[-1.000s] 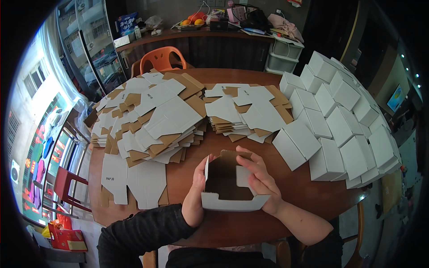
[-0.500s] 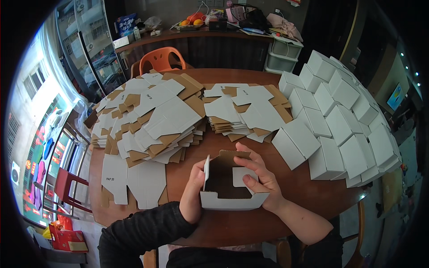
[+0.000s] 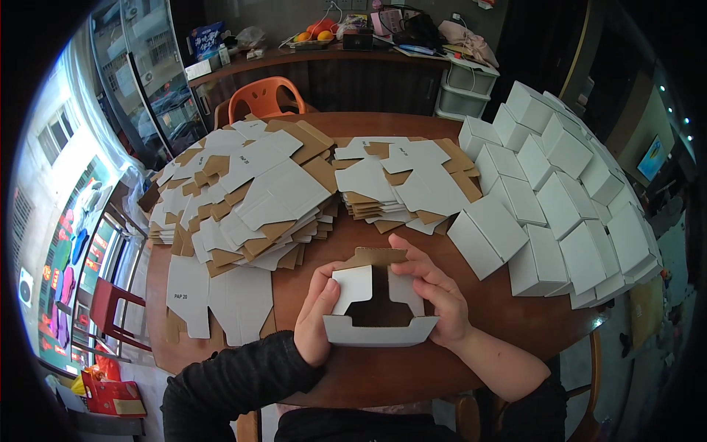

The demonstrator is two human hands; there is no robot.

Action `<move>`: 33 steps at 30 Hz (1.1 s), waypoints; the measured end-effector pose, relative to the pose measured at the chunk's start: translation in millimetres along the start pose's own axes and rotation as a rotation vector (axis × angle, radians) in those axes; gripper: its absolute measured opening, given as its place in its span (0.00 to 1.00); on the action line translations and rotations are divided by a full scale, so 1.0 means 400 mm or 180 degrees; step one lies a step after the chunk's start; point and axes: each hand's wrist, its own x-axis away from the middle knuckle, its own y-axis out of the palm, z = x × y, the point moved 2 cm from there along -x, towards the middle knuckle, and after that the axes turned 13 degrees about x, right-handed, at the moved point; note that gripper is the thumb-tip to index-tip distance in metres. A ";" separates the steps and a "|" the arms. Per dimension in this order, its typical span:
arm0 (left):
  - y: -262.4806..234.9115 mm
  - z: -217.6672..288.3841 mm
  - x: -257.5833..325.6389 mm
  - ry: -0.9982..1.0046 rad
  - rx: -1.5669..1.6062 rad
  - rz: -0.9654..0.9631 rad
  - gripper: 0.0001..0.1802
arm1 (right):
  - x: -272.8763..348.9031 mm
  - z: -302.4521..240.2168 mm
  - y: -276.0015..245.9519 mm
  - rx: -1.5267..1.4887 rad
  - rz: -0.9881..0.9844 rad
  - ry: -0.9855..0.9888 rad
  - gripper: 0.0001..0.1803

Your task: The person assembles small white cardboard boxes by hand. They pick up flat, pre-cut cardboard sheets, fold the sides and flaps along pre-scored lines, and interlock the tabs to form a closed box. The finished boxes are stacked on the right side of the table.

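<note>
Both hands, L [image 3: 317,313] & R [image 3: 440,295], grip half-folded box [image 3: 377,330]; fingers partly hidden.

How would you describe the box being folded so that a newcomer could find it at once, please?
On the round wooden table, look at the near edge, between the left hand and right hand. The half-folded white box there is open-topped with flaps up, unlike the flat blanks and closed boxes.
</note>
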 end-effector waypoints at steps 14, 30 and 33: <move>-0.012 0.012 -0.021 0.0328 -0.0184 0.0182 0.16 | -0.009 0.016 0.024 -0.0423 0.0264 0.0676 0.27; 0.020 0.010 -0.010 0.0153 -0.0072 0.0018 0.28 | 0.002 0.034 0.042 -0.0183 0.0131 0.0739 0.32; 0.017 -0.002 -0.003 0.0261 -0.0105 0.0089 0.28 | 0.000 0.017 0.061 -0.0321 0.0184 0.0658 0.32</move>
